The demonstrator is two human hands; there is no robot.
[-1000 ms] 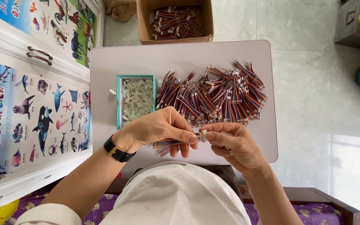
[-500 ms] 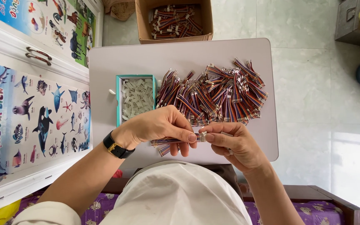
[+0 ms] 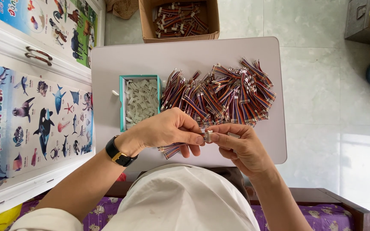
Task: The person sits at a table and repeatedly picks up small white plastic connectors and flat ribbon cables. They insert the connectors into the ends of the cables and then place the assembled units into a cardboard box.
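While both are hovering near the bench's (image 3: 108,64) front edge, the left hand (image 3: 168,128) and right hand (image 3: 240,147) are pinching one small connector (image 3: 207,136) on a striped wire bundle (image 3: 172,149).

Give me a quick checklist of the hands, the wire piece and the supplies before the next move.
1. Left hand pinching the wire bundle: ok.
2. Right hand meets it at the small white connector: ok.
3. Connector fully seated on the wires: cannot tell, fingers cover it.
4. Teal tray holds white connectors: ok.
5. Pile of coloured wires lies on the table: ok.
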